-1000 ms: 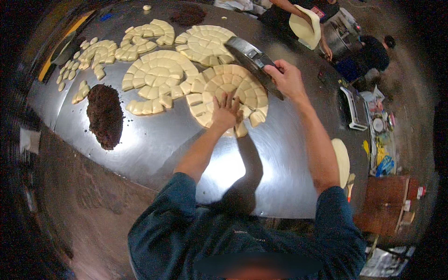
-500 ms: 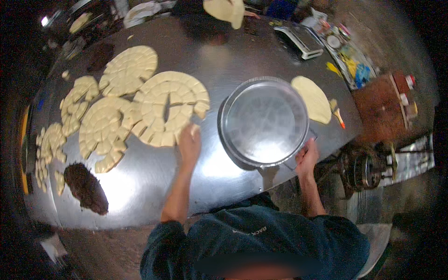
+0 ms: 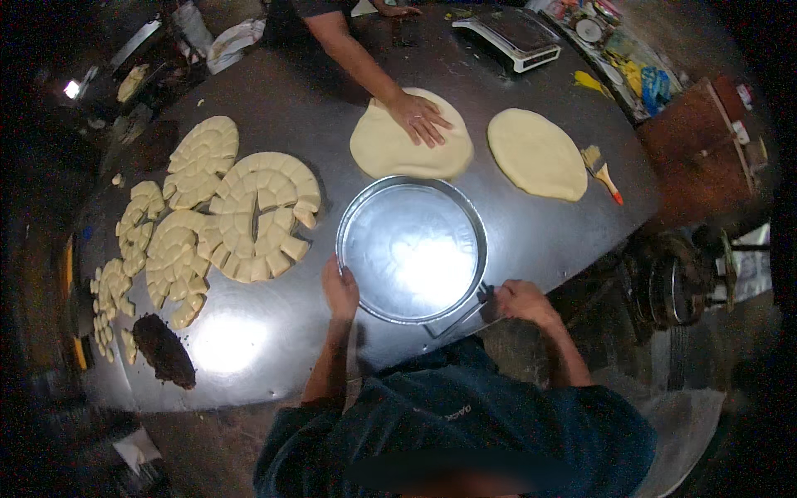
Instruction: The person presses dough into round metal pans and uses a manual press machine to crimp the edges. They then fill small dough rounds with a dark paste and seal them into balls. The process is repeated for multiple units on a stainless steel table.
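Steel fills most of the view: a wide metal counter (image 3: 515,241) under dim light, dark clutter around its edge. Next in size is the round metal pan (image 3: 413,249), lying flat near the person's edge, bare and shiny inside, so nothing is laid in it yet.

Left of the pan lie the cut dough rounds (image 3: 249,212), several discs already sliced into rings of small wedges and spread apart (that cutting looks done, at least for these). Beyond the pan sit two uncut sheets: one dough sheet (image 3: 411,145) under a co-worker's hand (image 3: 421,118) pressing flat on it, and a second sheet (image 3: 535,153) to its right, untouched. A scale (image 3: 506,33) stands at the far edge.

A dark heap of filling (image 3: 164,350) rests at the near left, well apart from the pan and seemingly unused so far. A small brush (image 3: 602,170) lies just beside the second sheet.

The left hand (image 3: 340,289) rests on the pan's left rim, fingers together along it. The right hand (image 3: 519,299) is closed around a dark handle at the pan's lower right; what that handle belongs to, I cannot tell.
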Tool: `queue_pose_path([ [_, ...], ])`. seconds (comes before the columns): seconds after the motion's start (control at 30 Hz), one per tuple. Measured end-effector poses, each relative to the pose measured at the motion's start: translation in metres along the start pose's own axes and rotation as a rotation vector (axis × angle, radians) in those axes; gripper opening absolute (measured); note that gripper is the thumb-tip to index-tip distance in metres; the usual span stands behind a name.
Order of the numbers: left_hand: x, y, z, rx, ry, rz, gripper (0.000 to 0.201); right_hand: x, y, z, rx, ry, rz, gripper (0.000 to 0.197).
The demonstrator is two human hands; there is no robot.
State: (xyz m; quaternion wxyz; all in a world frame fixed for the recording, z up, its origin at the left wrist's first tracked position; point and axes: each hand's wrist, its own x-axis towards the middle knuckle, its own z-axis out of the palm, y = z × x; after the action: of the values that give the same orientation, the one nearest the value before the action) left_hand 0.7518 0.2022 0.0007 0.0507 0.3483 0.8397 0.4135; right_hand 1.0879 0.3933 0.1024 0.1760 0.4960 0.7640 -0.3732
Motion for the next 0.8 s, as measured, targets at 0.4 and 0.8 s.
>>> queue_pose_path([
  [0.4, 0.214, 0.090, 0.060, 0.121, -0.140, 0.227, 0.040, 0.302, -0.092, -0.173, 0.121, 0.466, -0.510, 0.040],
  [0.8, 0.371, 0.102, 0.162, 0.474, -0.470, 0.157, 0.048, 0.389, -0.160, -0.187, 0.283, 0.071, -0.485, 0.046],
])
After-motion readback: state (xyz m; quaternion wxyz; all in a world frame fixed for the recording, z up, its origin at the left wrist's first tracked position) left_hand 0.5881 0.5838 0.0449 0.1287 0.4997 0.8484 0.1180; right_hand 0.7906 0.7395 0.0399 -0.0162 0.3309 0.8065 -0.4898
